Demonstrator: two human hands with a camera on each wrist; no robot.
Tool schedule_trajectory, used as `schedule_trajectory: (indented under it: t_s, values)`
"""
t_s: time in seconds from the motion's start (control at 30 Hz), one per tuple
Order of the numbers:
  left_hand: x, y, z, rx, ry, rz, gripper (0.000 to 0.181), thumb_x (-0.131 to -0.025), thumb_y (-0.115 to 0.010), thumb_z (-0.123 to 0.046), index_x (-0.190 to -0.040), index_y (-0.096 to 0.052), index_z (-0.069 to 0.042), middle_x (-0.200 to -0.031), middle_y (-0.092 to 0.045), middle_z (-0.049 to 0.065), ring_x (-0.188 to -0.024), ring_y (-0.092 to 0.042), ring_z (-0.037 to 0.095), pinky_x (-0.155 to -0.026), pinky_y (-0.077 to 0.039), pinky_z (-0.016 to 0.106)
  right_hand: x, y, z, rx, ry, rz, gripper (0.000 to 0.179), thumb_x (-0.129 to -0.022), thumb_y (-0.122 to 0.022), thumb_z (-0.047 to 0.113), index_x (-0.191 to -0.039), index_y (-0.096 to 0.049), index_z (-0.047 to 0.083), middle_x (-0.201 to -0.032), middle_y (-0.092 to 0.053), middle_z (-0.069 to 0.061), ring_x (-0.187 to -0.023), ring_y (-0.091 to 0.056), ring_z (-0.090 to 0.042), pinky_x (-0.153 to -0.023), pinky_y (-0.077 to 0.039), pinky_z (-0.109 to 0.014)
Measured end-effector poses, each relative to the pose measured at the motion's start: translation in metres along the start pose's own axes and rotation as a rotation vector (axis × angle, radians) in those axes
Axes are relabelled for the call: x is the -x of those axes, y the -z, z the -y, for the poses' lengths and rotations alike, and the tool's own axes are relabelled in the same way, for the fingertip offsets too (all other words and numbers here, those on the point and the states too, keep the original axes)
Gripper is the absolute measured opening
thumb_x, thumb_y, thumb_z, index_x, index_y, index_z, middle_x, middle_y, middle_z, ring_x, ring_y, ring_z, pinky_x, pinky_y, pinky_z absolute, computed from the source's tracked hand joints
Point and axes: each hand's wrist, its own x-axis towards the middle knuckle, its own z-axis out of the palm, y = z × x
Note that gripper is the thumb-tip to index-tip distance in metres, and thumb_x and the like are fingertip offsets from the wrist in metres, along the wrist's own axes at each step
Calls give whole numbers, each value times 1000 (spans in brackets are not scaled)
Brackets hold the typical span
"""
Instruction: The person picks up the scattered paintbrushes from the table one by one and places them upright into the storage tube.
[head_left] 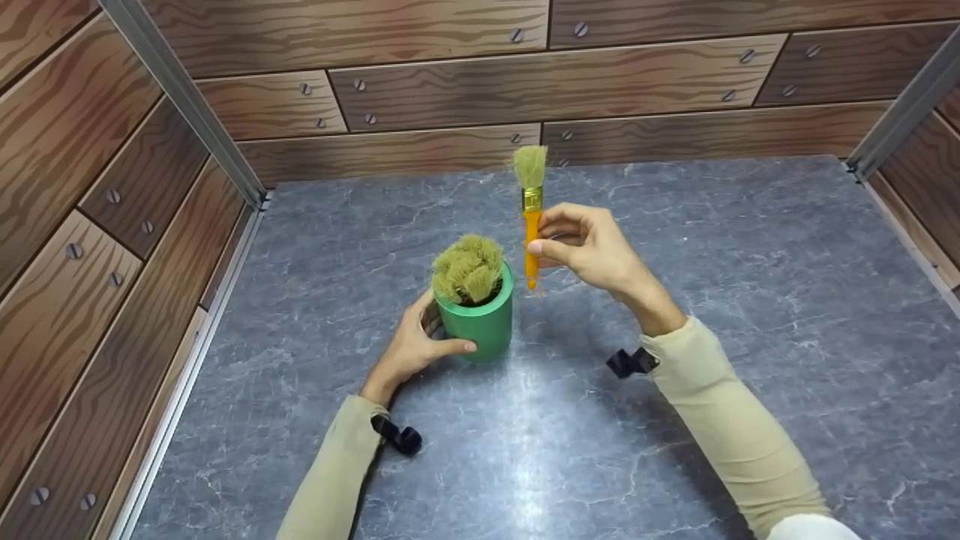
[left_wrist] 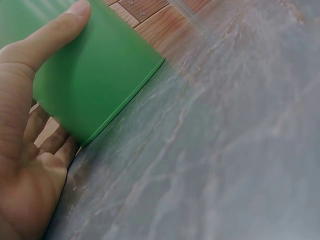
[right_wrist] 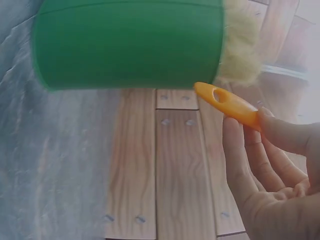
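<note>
A green cylindrical pot point(head_left: 480, 334) stands on the table with several brushes' bristle heads point(head_left: 469, 266) bunched at its mouth. My left hand point(head_left: 412, 345) grips the pot's side, its thumb across the front and the other fingers round the back. In the left wrist view the thumb lies against the green wall point(left_wrist: 100, 75). My right hand point(head_left: 592, 247) pinches a paintbrush point(head_left: 532, 225) by its orange handle, bristles up, in the air just right of the pot. The holed handle end point(right_wrist: 227, 104) shows near the pot's rim in the right wrist view.
The grey marbled tabletop point(head_left: 750, 300) is bordered by wood-patterned walls point(head_left: 450, 90) at the back and both sides. Metal posts point(head_left: 180, 97) rise at the rear corners. Each sleeve carries a small black wrist camera point(head_left: 630, 362).
</note>
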Motion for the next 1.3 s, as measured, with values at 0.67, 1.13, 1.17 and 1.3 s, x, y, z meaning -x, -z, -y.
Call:
schedule_trajectory:
  t_s: [0.67,1.13,1.17,1.3]
  values:
    - [-1,-1,0,16,-2,9,104,-78,-98,-11,-164,-42,-22,-159,-55,4,-149,-51,26,-128,-40,44,6,-21,21,34,254,158,20,-97,-72,-8,-116,-71,-8,-108,-78,-21,-94,-79,-22,-88,-69,-41]
    - [-1,0,1,-11,-3,7,103,-78,-99,-16,-164,-43,-27,-158,-56,0,-148,-52,22,-126,-43,43,5,-25,20,71,305,196,20,-98,-73,-5,-118,-71,-7,-113,-77,-23,-101,-78,-22,-90,-67,-36]
    - [-1,1,1,-14,-3,6,103,-78,-99,-16,-164,-43,-28,-158,-56,0,-148,-52,22,-126,-43,42,6,-25,20,62,299,201,23,-97,-73,-6,-121,-70,-8,-115,-77,-23,-104,-77,-23,-92,-67,-37]
    - [-1,1,2,-16,-11,3,104,-78,-99,-16,-164,-42,-28,-158,-56,0,-147,-53,22,-126,-44,42,8,-25,20,57,282,205,37,-97,-75,-4,-133,-67,-5,-126,-73,-21,-115,-74,-29,-100,-65,-40]
